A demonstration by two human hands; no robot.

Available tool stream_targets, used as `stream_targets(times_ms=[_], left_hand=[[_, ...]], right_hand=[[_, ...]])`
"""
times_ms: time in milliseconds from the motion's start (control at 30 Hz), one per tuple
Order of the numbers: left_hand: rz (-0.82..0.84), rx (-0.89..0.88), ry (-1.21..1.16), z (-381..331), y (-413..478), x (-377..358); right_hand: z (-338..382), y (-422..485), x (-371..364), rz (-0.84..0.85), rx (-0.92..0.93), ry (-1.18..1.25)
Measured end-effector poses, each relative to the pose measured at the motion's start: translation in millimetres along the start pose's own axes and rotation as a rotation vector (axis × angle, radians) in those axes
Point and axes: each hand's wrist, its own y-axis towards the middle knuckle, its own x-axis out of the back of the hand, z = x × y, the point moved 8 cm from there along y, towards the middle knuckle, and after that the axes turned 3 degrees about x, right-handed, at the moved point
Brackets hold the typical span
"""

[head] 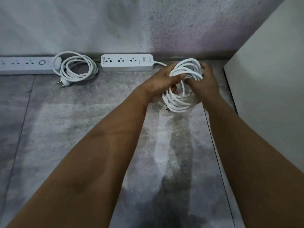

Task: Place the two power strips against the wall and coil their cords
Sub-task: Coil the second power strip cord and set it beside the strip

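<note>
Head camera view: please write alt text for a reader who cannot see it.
Both hands, left hand and right hand, hold a coiled white cord above a grey floor, beside a white power strip against the wall. Further left, a second power strip lies by its coiled cord.

Glossy white plastic power strips (127, 62), smooth rubbery cords (181, 96), rough mottled concrete floor (82, 112)

Open floor (82, 129) leftward; white panel (271, 79) blocks the right, wall (115, 22) ahead
</note>
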Motion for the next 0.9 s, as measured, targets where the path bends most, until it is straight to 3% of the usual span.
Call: stream_targets(times_ms=[100, 300, 500, 633, 733, 900], left_hand=[[-0.034, 0.009, 0.012, -3, 3, 5], [-0.362, -0.035, 0.095, 9, 5, 20], [-0.441, 0.155, 0.134, 45, 1, 15], [-0.492, 0.069, 0.270, 27, 6, 22], [-0.471, 0.017, 0.327, 16, 11, 31], [-0.395, 0.004, 0.451, 7, 20, 42]], right_hand=[[-6, 7, -1, -0.005, 0.023, -0.138], [-21, 7, 3, -0.166, -0.107, -0.218], [-55, 8, -17, -0.130, -0.455, 0.181], [-59, 4, -25, -0.032, -0.552, 0.342], [-54, 13, -18, 0.047, -0.462, 0.200], [-30, 29, -1, -0.027, -0.101, -0.031]])
